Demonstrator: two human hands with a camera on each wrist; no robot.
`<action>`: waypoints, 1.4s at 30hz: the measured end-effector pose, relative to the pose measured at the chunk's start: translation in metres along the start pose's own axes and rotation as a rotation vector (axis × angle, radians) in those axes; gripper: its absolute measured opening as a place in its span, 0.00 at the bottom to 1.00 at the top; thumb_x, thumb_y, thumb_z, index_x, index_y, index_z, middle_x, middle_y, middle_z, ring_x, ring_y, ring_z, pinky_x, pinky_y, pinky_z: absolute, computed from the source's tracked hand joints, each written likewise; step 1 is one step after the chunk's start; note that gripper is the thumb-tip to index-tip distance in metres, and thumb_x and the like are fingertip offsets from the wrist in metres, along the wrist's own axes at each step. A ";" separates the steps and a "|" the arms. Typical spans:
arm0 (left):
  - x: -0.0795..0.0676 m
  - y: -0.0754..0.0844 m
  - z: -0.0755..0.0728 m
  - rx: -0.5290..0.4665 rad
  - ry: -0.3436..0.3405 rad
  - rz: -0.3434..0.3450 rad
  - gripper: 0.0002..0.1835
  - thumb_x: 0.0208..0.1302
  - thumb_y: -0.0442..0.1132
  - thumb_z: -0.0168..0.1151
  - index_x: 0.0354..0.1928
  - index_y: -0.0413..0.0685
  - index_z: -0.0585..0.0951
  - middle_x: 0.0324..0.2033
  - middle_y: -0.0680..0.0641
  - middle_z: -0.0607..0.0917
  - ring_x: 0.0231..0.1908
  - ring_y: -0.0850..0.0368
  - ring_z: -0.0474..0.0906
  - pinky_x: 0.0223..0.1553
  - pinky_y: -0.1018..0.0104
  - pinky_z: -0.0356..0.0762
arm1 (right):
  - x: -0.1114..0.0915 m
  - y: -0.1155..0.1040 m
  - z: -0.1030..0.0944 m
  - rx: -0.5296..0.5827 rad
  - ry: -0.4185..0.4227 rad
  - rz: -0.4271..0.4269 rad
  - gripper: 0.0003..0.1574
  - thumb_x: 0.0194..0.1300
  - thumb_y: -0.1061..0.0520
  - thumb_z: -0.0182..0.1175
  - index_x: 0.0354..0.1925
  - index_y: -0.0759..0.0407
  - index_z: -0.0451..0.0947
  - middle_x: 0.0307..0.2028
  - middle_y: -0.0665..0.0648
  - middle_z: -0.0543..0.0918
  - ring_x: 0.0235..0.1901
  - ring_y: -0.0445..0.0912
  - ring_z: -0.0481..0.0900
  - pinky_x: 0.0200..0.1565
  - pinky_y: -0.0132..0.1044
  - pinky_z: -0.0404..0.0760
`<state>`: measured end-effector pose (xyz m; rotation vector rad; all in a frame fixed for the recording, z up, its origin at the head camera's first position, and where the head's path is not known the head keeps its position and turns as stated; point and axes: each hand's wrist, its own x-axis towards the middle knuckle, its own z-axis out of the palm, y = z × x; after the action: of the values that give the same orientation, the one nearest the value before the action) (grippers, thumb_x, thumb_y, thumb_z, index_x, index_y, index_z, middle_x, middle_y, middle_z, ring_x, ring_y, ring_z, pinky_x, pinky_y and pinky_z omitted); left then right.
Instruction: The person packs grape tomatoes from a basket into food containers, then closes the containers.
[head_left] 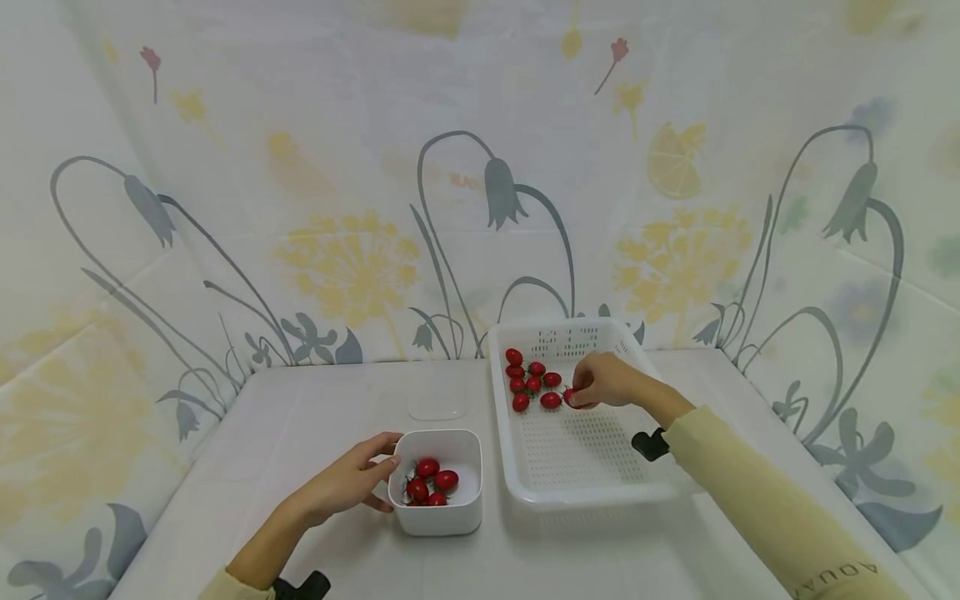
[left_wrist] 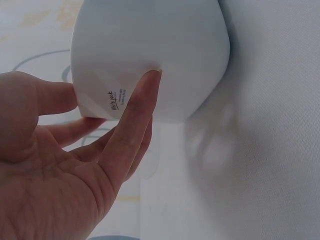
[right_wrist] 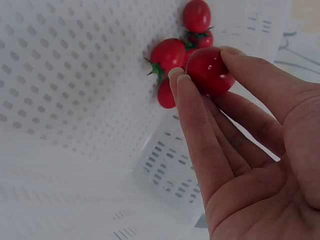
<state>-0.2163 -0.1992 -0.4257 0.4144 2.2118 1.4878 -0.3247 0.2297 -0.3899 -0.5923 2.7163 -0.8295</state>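
My right hand pinches a red cherry tomato between thumb and fingertips over the white perforated basket. Several more cherry tomatoes lie in the basket's far left part, some with green stems. To the left stands a small white square container with several cherry tomatoes inside. My left hand rests against that container's left side, its fingers extended. In the left wrist view, one straight fingertip touches the wall beside small printed lettering, and the thumb lies at the rim.
Both containers stand on a white-covered table, the basket right of the small container. A faint, clear flat piece lies behind the small container. A floral-patterned sheet rises behind and at both sides of the table.
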 end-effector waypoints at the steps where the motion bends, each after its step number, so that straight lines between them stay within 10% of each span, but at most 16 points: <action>1: 0.000 0.000 0.000 -0.001 -0.001 0.001 0.24 0.80 0.40 0.51 0.73 0.42 0.65 0.65 0.30 0.70 0.50 0.42 0.80 0.39 0.51 0.89 | -0.002 -0.002 -0.001 0.016 0.007 0.002 0.05 0.63 0.63 0.70 0.32 0.64 0.84 0.28 0.54 0.86 0.28 0.43 0.83 0.37 0.38 0.88; 16: -0.001 0.000 0.000 -0.008 -0.010 0.013 0.24 0.81 0.39 0.50 0.73 0.41 0.65 0.65 0.30 0.70 0.49 0.42 0.80 0.39 0.51 0.89 | -0.025 -0.023 -0.007 0.280 0.033 0.003 0.10 0.68 0.59 0.68 0.39 0.68 0.84 0.34 0.59 0.89 0.34 0.50 0.88 0.46 0.51 0.89; 42: -0.001 0.000 0.000 -0.008 -0.009 0.009 0.24 0.81 0.38 0.50 0.73 0.41 0.65 0.65 0.29 0.70 0.50 0.42 0.80 0.39 0.50 0.89 | -0.047 -0.073 0.018 0.475 0.015 -0.052 0.14 0.67 0.59 0.68 0.44 0.71 0.84 0.37 0.62 0.88 0.36 0.49 0.88 0.47 0.44 0.88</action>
<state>-0.2151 -0.1996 -0.4253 0.4279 2.1990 1.4962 -0.2539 0.1869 -0.3574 -0.5471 2.3900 -1.4340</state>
